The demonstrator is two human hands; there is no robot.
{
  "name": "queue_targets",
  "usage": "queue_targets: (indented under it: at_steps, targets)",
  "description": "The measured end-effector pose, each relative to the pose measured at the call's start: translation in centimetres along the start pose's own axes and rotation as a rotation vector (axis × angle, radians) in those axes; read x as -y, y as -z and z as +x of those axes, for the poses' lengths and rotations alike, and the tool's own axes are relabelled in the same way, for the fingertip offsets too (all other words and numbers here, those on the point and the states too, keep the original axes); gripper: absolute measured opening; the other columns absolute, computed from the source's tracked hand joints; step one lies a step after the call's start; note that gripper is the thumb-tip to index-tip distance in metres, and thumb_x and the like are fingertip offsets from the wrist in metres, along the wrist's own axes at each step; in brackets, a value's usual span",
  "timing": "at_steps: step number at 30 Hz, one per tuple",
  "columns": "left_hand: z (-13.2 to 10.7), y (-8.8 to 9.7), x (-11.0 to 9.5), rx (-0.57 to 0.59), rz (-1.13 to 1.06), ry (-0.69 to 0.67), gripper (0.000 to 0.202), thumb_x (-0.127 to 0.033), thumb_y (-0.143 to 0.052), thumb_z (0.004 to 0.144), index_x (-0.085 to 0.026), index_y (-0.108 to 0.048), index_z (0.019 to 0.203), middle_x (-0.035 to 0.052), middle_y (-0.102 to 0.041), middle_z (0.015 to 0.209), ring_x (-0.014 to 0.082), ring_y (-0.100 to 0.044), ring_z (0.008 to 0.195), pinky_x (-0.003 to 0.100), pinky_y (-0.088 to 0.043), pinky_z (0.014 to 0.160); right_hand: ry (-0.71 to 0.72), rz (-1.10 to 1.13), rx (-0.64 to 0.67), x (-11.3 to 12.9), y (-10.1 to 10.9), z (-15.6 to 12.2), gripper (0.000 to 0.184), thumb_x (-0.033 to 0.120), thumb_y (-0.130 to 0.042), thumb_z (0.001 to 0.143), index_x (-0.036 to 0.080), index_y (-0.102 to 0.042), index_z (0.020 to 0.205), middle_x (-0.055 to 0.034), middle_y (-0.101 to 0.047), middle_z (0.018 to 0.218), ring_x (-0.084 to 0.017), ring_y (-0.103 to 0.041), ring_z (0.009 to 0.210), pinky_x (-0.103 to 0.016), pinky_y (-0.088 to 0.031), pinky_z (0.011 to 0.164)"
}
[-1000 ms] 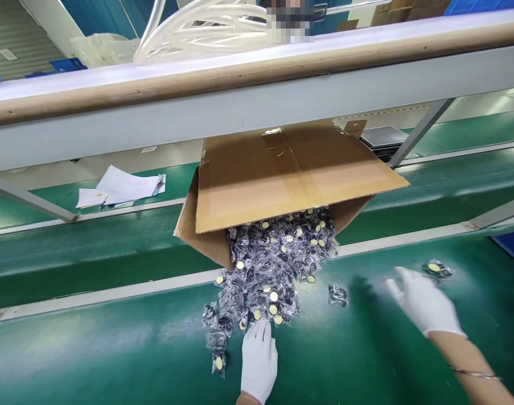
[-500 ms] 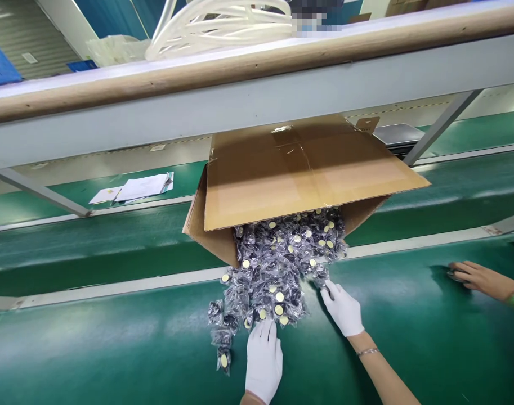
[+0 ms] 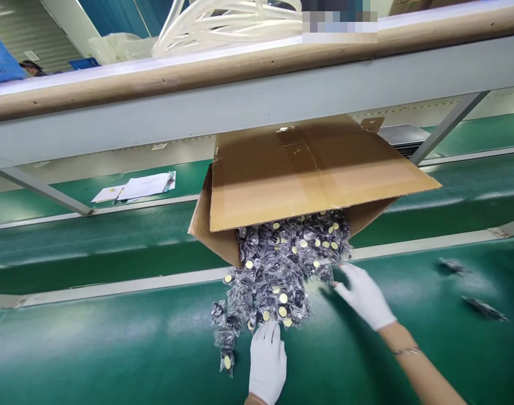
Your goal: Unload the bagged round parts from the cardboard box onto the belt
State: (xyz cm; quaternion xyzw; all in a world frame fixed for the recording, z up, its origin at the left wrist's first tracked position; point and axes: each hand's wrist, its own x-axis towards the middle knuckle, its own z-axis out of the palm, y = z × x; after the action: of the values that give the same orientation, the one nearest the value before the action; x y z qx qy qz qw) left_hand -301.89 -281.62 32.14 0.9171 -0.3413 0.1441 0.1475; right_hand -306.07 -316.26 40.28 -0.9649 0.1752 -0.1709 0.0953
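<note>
A heap of small clear plastic bags (image 3: 277,281), each with a dark part and some with a pale yellow disc, spills from an open cardboard box (image 3: 303,174) onto the green belt (image 3: 134,349). At the heap's near edge, my left hand (image 3: 268,360), in a white glove, lies with its fingers stretched out and their tips against the bags. My right hand (image 3: 364,295), also gloved, is beside the heap's right edge. Its thumb and fingers are apart, with nothing visible between them. Several single bags (image 3: 226,361) lie left of my left hand.
Two blurred bagged pieces, one farther back (image 3: 453,266) and one nearer (image 3: 485,308), lie at the right. A grey shelf beam (image 3: 257,98) crosses above the box. White tubing (image 3: 227,25) rests on the shelf. Papers (image 3: 144,185) lie behind at the left.
My right hand has moved right, off the bags, and its fingers have spread. Another person's hand at the right has left view, and two bagged pieces show there. My left hand stays at the heap.
</note>
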Motion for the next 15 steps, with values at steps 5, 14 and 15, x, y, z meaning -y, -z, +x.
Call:
queue_targets:
  at_steps: [5, 14, 15]
  targets:
    - [0.0, 0.4, -0.1, -0.044, 0.018, -0.015, 0.038, -0.023, -0.050, 0.093, -0.019, -0.068, 0.127, 0.0076, -0.073, 0.124, 0.0255, -0.066, 0.113, 0.046, -0.056, 0.101, -0.061, -0.008, -0.072, 7.7, -8.0, 1.9, 0.050, 0.046, -0.061, 0.089, 0.011, -0.065, 0.123, -0.0213, -0.066, 0.126, -0.035, -0.063, 0.113, -0.047, -0.051, 0.096]
    - [0.2, 0.3, -0.2, 0.006, -0.012, 0.016, 0.037, -0.023, -0.048, 0.094, -0.020, -0.072, 0.122, 0.0079, -0.074, 0.123, 0.0261, -0.067, 0.114, 0.048, -0.057, 0.101, -0.574, 0.715, 0.020, 6.9, -4.7, -1.3, 0.059, 0.065, -0.034, 0.096, 0.019, -0.063, 0.119, -0.0058, -0.066, 0.083, -0.019, -0.056, 0.062, -0.030, -0.044, 0.053]
    - [0.3, 0.4, -0.2, 0.007, -0.021, 0.018, 0.037, -0.023, -0.048, 0.094, -0.020, -0.072, 0.122, 0.0078, -0.074, 0.123, 0.0260, -0.067, 0.114, 0.047, -0.057, 0.101, -0.623, 0.802, 0.072, 6.0, -3.5, -2.0, 0.063, 0.069, -0.030, 0.096, 0.019, -0.062, 0.117, -0.0034, -0.063, 0.075, -0.018, -0.049, 0.053, -0.029, -0.040, 0.047]
